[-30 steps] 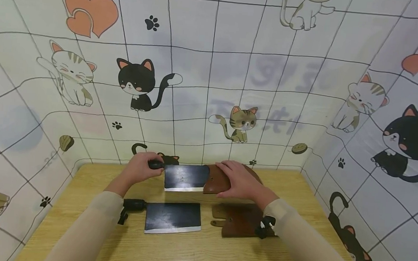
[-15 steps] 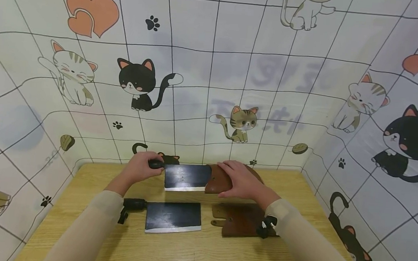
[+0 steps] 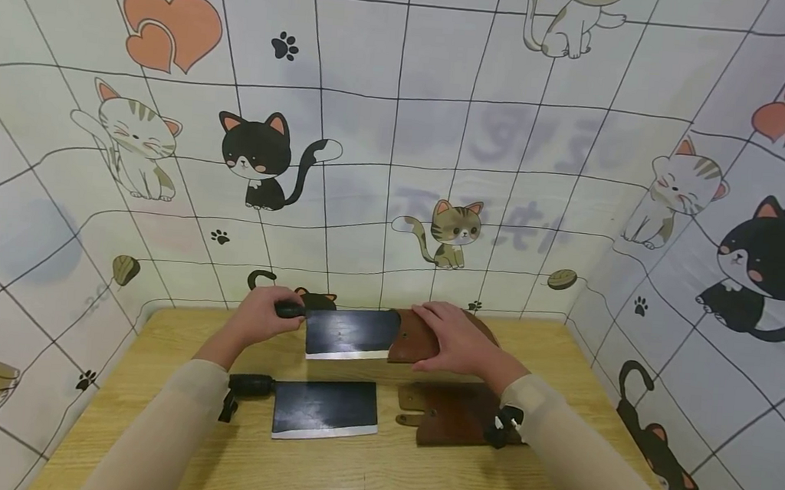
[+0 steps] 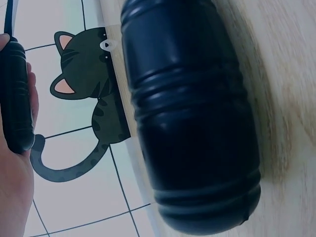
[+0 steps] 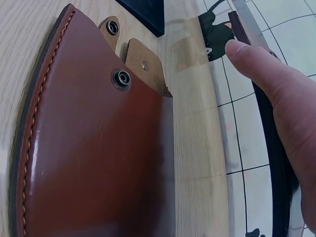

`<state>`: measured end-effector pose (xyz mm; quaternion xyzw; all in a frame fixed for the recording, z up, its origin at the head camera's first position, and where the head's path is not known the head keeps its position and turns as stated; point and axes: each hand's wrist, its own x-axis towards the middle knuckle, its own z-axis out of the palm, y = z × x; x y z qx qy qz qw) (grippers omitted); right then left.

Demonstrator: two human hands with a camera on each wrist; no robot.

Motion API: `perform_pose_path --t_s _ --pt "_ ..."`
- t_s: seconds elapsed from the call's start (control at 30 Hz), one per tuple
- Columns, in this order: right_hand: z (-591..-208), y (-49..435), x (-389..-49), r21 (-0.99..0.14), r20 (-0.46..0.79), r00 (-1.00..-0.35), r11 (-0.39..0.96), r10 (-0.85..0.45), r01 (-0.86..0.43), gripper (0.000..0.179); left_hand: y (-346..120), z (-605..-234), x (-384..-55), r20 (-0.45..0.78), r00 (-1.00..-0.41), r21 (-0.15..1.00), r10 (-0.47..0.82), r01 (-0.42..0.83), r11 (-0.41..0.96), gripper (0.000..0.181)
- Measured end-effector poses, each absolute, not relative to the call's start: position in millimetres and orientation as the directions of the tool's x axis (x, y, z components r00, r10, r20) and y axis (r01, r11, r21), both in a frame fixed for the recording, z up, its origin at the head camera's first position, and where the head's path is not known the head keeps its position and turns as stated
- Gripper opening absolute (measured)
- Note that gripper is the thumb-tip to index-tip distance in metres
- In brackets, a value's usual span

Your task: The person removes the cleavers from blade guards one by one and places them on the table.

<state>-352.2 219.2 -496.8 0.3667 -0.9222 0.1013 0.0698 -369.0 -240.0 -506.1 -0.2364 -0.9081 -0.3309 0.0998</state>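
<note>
My left hand [image 3: 258,319] grips the black handle [image 4: 15,98] of a cleaver [image 3: 347,334] at the back of the table. Most of its dark blade shows, pale edge facing me, while the tip end is hidden inside a brown leather sheath [image 3: 413,339]. My right hand [image 3: 457,342] holds that sheath, thumb on the near side and fingers over the top. In front lies a second cleaver [image 3: 324,409], its ridged black handle [image 4: 192,118] large in the left wrist view. A second brown sheath [image 5: 98,138] with snap straps lies under my right forearm.
Wood-patterned table [image 3: 346,480] carries everything. Close behind it rises a white cloth wall [image 3: 362,196] printed with cats and grid lines, which also runs along both sides.
The sheath in my right hand has shifted slightly right and the cleaver in my left hand slightly left, so a little more blade shows. The second cleaver and second sheath lie still.
</note>
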Motion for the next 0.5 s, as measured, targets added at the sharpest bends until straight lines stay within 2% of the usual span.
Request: perform_pose_path --t_s 0.23,0.5 --pt "-500.8 224.9 -354.5 -0.108 0.210 -0.720 0.717 -0.661 -0.689 0.119 -243.6 -508.8 -368.2 0.329 -0.875 0.567 0.356 0.485 0.666 0.025" --pt "-494.9 227.6 -349.1 -0.143 0.204 -0.731 0.719 -0.651 -0.680 0.118 -245.8 -509.0 -365.8 0.322 -0.880 0.565 0.348 0.474 0.675 0.024"
